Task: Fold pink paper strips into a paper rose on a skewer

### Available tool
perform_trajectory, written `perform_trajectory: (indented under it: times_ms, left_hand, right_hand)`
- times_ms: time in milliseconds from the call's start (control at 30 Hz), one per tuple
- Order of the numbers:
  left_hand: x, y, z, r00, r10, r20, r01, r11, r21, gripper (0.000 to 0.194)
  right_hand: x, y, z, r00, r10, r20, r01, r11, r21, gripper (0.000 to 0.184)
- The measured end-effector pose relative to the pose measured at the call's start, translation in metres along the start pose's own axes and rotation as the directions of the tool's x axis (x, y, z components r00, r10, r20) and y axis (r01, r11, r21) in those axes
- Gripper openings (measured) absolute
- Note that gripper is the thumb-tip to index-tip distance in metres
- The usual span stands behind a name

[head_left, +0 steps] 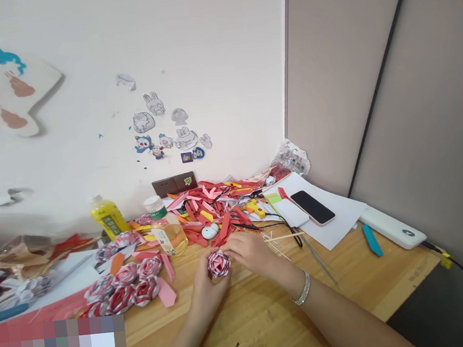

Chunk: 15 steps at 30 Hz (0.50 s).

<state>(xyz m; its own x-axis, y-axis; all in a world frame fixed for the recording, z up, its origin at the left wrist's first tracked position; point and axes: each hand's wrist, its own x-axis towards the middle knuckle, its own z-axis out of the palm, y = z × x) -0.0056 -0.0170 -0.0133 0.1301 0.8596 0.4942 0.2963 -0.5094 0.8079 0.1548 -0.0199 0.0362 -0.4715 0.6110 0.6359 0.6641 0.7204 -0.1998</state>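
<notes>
A folded paper rose [219,264] in pink, white and dark red faces up in my left hand [207,285], whose fingers and thumb wrap round its sides. At the rose's upper edge, my right hand [245,254] is closed in a pinch with the fingertips touching the paper. A thin wooden stick [284,237] runs through the right hand's grip and sticks out to the right; its other end is hidden by the fingers. Several finished paper roses [130,284] lie left of my hands, beside a loose pink paper strip [167,293].
Red, pink and yellow paper strips [213,197] are heaped against the wall. Nearby stand a yellow bottle [110,218], a white-capped jar [155,209] and an amber bottle [176,239]. A yellow glue gun [255,209], phone [313,206] and white power strip [392,227] lie rightward.
</notes>
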Motion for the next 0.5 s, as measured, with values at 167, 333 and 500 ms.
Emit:
perform_trajectory:
  times_ms: [167,333,500]
  left_hand:
    - [-0.0005,0.0023,0.0015,1.0,0.0,0.004,0.0,0.999,0.032,0.041]
    - [-0.0006,0.004,0.0023,1.0,0.025,0.011,-0.026,0.997,0.079,0.038]
    - [-0.0004,0.0031,0.0019,1.0,0.029,-0.003,-0.028,0.997,0.069,0.04]
  right_hand:
    - [-0.0015,-0.0031,0.0041,0.999,-0.037,-0.028,0.033,0.993,-0.109,0.019]
    - [-0.0029,-0.0061,0.0075,0.998,0.051,-0.04,-0.056,0.992,-0.11,0.017]
    - [-0.004,-0.0059,0.0096,0.995,0.097,-0.017,-0.098,0.991,-0.091,0.015]
